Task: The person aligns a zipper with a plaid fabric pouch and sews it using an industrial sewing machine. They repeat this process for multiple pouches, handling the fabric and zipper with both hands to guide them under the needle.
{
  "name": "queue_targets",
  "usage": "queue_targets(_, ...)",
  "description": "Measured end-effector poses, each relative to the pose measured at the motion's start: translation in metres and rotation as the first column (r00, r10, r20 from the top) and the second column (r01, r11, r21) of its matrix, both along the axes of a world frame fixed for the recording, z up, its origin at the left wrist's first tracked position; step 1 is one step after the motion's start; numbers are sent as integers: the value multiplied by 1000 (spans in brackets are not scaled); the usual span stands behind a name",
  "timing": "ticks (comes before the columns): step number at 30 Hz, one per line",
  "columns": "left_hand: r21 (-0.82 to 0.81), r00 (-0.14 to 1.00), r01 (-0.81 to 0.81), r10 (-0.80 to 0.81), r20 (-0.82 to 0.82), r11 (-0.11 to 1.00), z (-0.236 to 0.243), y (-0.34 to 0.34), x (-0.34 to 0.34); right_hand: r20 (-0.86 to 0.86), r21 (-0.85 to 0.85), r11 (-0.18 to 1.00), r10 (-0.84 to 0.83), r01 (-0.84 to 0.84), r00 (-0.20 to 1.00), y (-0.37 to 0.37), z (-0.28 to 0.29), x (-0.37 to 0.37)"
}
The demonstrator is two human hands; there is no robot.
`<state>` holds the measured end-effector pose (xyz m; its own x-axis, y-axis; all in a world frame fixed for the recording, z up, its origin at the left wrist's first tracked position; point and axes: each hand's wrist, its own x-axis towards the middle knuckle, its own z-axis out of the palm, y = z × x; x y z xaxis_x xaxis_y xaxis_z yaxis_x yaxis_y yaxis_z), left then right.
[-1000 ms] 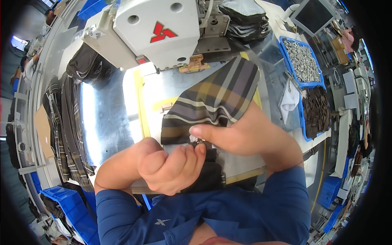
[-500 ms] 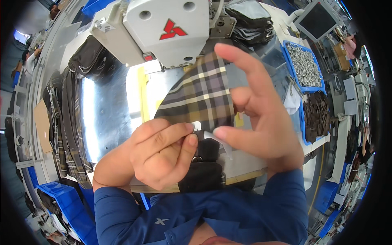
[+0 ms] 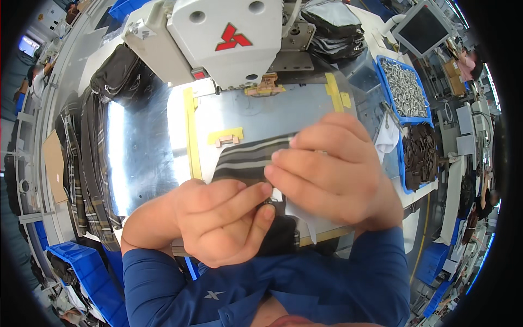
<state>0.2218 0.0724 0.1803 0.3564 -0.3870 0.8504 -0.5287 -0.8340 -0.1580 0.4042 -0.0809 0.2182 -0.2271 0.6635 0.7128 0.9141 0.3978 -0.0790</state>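
Observation:
A plaid fabric piece [image 3: 245,158] in brown, black and white stretches between my hands, above the front of the metal work plate [image 3: 261,117]. At its lower edge, my left hand [image 3: 220,220] is closed in a pinch beside a small white tag [image 3: 278,194]. Curled fingers of my right hand [image 3: 332,171] grip the fabric's right part and hide much of it. Below the fingertips a black fabric part [image 3: 279,234] hangs toward my body. Beyond the cloth stands a white sewing machine head [image 3: 226,43], with a copper-coloured clamp [image 3: 267,85] under it.
Yellow tape strips [image 3: 190,131] mark the plate. Plaid and dark fabric pieces [image 3: 90,163] are heaped at left, near a black pouch [image 3: 117,71]. On the right are a blue tray of metal hooks [image 3: 403,87], dark brown pieces [image 3: 420,155] and a monitor [image 3: 422,27].
The plaid piece has come down and toward me, uncovering the clamp and plate. My right hand, spread before, has closed onto the fabric. My left hand keeps its pinch, slightly lower.

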Motion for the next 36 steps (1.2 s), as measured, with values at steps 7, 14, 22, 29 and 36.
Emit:
queue_targets(7, -60, 991, 85, -90, -96, 995, 2, -1, -2, -40, -74, 994, 79, -82, 996, 1, -7, 6)
queue_targets(14, -234, 916, 20, -111, -387, 972, 24, 9, -15, -291, -173, 961, 160, -216, 943, 0, 6, 5)
queue_targets(22, -228, 934, 51, -128, -334, 972, 21, 14, -11, -195, -59, 973, 207, -223, 959, 6, -7, 4)
queue_targets(29, -474, 793, -66, -243, -559, 878, 60, 38, -20, -203, -89, 954, 264, -286, 943, 1, 3, 3)
queue_targets(36, -464, 836, -108, -172, -521, 879, 48, 26, -18, -209, -82, 965, 228, -250, 951, -1, 2, -1)
